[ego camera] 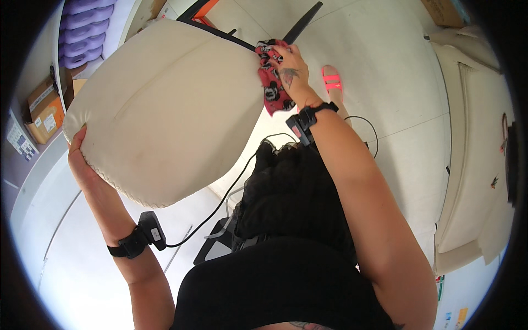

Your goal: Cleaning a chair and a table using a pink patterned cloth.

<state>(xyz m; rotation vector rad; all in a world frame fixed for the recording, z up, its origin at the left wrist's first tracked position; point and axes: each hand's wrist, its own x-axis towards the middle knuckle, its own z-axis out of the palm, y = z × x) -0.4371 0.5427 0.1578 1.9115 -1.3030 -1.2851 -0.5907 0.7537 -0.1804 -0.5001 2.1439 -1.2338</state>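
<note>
A cream upholstered chair with a stitched edge fills the upper left, its broad cushioned surface turned up to me. My left hand grips its lower left rim, the thumb on top and the other fingers hidden beneath. In my right hand is bunched a red cloth with a black-and-white cartoon print. The hand holds it at the chair's right side, by a black metal leg. From here I cannot tell whether the cloth presses on the leg or the upholstery.
A cream sofa stands along the right. At the left, shelving holds purple ring-shaped items and a cardboard box. A black cable runs from my left wrist device across my lap. Pale floor tiles lie around my pink sandal.
</note>
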